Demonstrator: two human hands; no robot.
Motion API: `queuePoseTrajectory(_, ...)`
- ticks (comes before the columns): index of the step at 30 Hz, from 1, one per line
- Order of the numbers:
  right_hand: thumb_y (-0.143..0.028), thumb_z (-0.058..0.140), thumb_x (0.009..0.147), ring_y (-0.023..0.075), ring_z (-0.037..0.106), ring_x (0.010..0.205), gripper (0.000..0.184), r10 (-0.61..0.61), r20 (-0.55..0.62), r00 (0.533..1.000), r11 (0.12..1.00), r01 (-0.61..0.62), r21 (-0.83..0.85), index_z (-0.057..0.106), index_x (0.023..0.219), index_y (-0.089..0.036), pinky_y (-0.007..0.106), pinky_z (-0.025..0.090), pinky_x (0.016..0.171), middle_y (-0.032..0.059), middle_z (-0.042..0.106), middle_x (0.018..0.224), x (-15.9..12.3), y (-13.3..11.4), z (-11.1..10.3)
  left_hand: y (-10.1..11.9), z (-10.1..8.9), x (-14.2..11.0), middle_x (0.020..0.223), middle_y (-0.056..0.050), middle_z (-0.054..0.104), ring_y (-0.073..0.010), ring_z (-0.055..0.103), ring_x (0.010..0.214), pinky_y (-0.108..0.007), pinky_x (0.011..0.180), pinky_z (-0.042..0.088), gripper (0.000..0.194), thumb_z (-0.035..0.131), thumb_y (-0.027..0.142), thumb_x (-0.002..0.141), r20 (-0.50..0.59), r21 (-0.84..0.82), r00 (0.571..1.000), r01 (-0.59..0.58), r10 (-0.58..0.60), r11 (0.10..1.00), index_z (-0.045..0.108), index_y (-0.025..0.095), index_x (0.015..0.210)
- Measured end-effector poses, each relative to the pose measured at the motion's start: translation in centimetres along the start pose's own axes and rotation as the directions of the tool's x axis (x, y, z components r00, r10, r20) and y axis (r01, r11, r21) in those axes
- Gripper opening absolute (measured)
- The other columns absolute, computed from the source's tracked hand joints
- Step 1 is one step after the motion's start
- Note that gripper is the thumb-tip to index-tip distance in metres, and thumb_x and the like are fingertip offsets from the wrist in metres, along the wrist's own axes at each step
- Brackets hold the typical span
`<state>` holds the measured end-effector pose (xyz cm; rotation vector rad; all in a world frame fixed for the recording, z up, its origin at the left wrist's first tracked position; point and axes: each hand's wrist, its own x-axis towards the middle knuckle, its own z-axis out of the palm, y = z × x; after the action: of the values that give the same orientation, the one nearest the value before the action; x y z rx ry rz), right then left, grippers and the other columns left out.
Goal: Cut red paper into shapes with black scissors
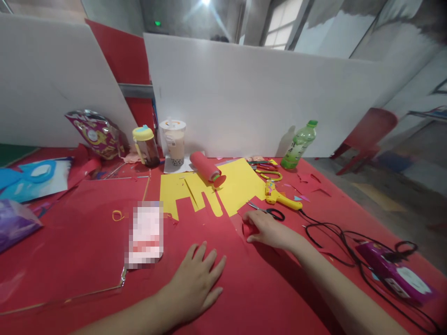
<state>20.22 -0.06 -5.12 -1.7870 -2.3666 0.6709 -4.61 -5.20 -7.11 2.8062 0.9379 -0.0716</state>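
My left hand [199,281] lies palm down on the red tabletop [240,298] with its fingers spread, holding nothing. Farther right, the fingers of my right hand [265,228] curl around a small red paper roll [247,230], which is partly hidden by them. Just behind that hand is a pair of scissors [276,214] with black handles. Cut yellow paper [242,181] spreads out beyond both hands. Across its back edge rests a larger red paper tube [205,166] with a round red piece at its near end.
A yellow hot glue gun [283,200] has its black cord running to a purple power strip [394,272]. Farther back stand a green bottle [299,145], a bubble tea cup [175,144] and a yellow-lidded cup [146,146]. A blurred-out object [145,235] lies left, near a snack bag [98,135].
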Motion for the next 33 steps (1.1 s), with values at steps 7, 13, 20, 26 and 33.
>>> queuePoseTrajectory(7,-0.009,0.066,0.055,0.0155,0.048,0.060,0.019,-0.039,-0.045,0.998,0.965,0.049,0.258,0.051,0.061,-0.020,0.026,0.033,0.059,-0.0018,0.054,0.064,0.5,-0.6,-0.9,0.0,-0.3,0.2,0.116,-0.017,0.056,-0.0374,0.044,0.112,-0.054,0.090,0.036,0.046,0.037,0.040,0.088,-0.019,0.014,1.000,-0.006,0.006,1.000,0.046,0.016,0.126)
queuePoseTrajectory(13,-0.021,0.058,0.063,0.0183,0.048,0.070,0.012,0.212,-0.392,0.895,0.819,0.056,0.571,0.051,0.074,-0.021,0.029,0.034,0.067,-0.0006,0.053,0.071,0.7,-1.6,-1.8,-1.0,-2.1,0.1,0.120,-0.017,0.052,-0.0308,0.046,0.109,-0.048,0.093,0.038,0.037,0.046,0.025,0.083,-0.081,-0.198,0.993,0.073,-0.090,0.977,0.051,0.011,0.117)
queuePoseTrajectory(20,-0.043,0.059,0.065,0.0119,0.043,0.048,0.029,0.417,-0.298,0.858,0.393,0.125,0.911,0.039,0.068,-0.022,0.026,0.037,0.049,-0.0054,0.045,0.055,0.8,-6.4,1.7,-1.9,-5.1,1.8,0.105,-0.012,0.061,-0.0226,0.057,0.095,-0.036,0.082,0.045,0.030,0.042,0.038,0.085,-0.070,-0.767,0.912,0.209,-0.403,0.606,0.052,0.015,0.102)
queuePoseTrajectory(26,-0.044,0.063,0.066,0.0087,0.041,0.045,0.035,0.398,-0.217,0.892,0.217,0.138,0.966,0.037,0.062,-0.021,0.022,0.037,0.046,-0.0069,0.043,0.051,0.6,-8.6,4.1,-2.9,-6.3,3.1,0.069,-0.002,0.060,-0.0178,0.055,0.064,-0.030,0.060,0.042,0.020,0.048,0.035,0.079,-0.178,-0.821,0.751,0.244,-0.636,0.517,0.053,0.017,0.072)
queuePoseTrajectory(33,-0.047,0.056,0.071,0.0066,0.028,0.039,0.035,0.342,-0.211,0.915,0.382,0.070,0.922,0.036,0.059,-0.021,0.020,0.028,0.039,-0.0096,0.032,0.046,0.2,-9.6,5.2,-4.5,-5.7,3.2,0.072,-0.003,0.065,-0.0196,0.062,0.072,-0.031,0.068,0.047,0.021,0.060,0.035,0.070,-0.116,-0.963,0.727,0.085,-0.676,0.256,0.057,0.016,0.076)
